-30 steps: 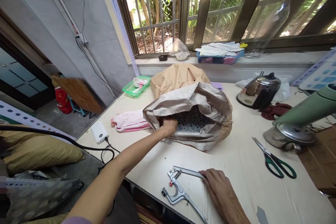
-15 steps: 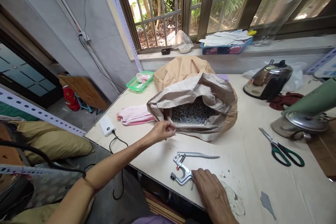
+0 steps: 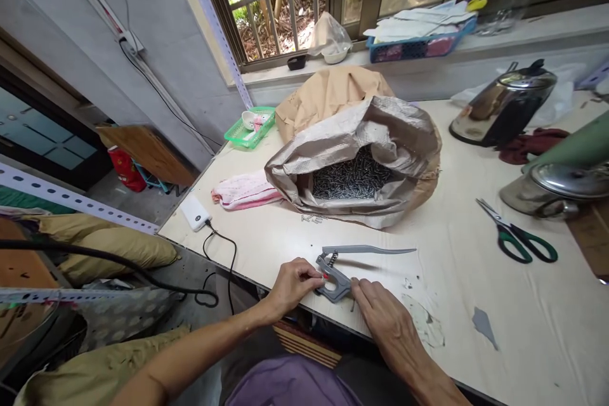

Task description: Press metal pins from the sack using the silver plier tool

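A grey pair of hand-press pliers [image 3: 339,285] with a coil spring at its pivot and a red part in its jaw lies near the table's front edge. My right hand [image 3: 387,323] grips its lower handle, thumb and fingers closed around it. The upper handle stands apart, so the tool's jaw is wide. My left hand [image 3: 294,285] pinches at the jaw beside the red part; whatever is between its fingertips is too small to make out. Several small metal springs [image 3: 314,219] lie before a paper-lined sack [image 3: 328,133], which holds many small dark metal pieces [image 3: 354,176].
Green-handled scissors [image 3: 516,235], a metal cup [image 3: 537,193] and a kettle [image 3: 504,104] stand to the right. On the left are a folded pink-white cloth [image 3: 245,191], a white power bank [image 3: 194,212] with a black cable, and a green basket [image 3: 259,133]. A grey scrap [image 3: 484,325] lies at right.
My left hand has come from the sack's front edge down to the pliers' jaw. My right hand stays on the handle, and the pliers are turned slightly. The view has tilted downward.
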{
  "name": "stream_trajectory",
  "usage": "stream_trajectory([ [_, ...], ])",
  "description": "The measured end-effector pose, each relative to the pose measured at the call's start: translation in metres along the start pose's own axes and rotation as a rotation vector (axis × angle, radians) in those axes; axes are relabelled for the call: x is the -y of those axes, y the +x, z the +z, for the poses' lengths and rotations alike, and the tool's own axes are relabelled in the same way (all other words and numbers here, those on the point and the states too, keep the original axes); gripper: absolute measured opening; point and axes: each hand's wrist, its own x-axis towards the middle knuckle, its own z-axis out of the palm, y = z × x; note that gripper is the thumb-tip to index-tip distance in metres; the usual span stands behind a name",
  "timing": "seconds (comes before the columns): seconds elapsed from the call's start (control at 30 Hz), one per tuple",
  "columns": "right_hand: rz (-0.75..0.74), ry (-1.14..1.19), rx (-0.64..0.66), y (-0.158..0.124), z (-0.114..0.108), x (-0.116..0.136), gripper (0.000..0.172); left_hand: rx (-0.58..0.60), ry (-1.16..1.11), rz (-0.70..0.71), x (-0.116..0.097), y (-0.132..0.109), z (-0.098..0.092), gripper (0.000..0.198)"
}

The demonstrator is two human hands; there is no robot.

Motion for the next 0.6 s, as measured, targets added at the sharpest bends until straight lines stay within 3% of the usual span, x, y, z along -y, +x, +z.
stream_trajectory([
  [0.37, 0.013, 0.055, 0.025, -0.001, 0.002, 0.000, 0.039, 0.086, 0.193, -0.041, -0.009, 0.001, -0.003, 0.007],
  [0.6, -0.021, 0.035, -0.015, -0.006, 0.009, 0.001, 0.039, 0.275, 0.354, -0.188, -0.015, 0.013, -0.007, 0.013],
])
